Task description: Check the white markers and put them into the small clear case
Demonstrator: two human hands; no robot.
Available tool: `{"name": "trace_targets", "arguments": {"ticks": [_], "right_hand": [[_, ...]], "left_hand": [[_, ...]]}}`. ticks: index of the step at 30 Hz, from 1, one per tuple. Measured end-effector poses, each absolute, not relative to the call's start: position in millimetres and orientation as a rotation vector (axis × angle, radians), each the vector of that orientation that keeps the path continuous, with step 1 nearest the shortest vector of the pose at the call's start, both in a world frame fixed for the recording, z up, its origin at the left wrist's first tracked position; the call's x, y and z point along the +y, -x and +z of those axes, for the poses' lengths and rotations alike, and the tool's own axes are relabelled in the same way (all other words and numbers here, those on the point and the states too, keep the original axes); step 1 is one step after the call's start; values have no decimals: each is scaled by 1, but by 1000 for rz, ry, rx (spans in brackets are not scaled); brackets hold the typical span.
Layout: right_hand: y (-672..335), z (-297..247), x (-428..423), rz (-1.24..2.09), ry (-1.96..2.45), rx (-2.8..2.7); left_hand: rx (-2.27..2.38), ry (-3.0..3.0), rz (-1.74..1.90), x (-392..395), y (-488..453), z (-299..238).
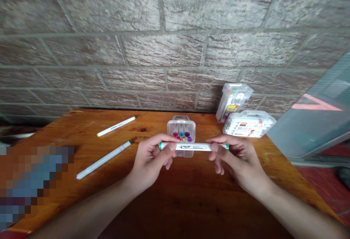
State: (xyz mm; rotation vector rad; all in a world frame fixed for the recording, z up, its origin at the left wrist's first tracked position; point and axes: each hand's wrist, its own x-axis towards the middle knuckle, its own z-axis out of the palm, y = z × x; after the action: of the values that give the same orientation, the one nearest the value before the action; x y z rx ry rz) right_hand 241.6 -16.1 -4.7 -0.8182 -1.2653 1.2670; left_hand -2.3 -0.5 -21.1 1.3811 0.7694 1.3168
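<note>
Both my hands hold one white marker with green ends level above the wooden table. My left hand pinches its left end, thumb on top and fingers curled under. My right hand pinches the right end the same way. Just behind the marker stands a small clear case with several coloured marker caps showing in it.
Two white markers lie on the table at the left: one with a yellow end, one with a green tip. Two clear marker boxes sit at the back right, one upright and one lying flat. A brick wall rises behind.
</note>
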Motion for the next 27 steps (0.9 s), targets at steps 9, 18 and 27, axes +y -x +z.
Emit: {"name": "trace_targets", "arguments": {"ticks": [9,18,27], "right_hand": [[-247,-6,-14,1236,806,-1227],[-247,-3,-12,1223,813,-1175],[-247,2,-14,1256,789,-1164]], "left_hand": [[856,-1418,1353,1,1,-9],[672,-1236,1391,2,3,-15],[630,-1204,1410,3,2,-12]]}}
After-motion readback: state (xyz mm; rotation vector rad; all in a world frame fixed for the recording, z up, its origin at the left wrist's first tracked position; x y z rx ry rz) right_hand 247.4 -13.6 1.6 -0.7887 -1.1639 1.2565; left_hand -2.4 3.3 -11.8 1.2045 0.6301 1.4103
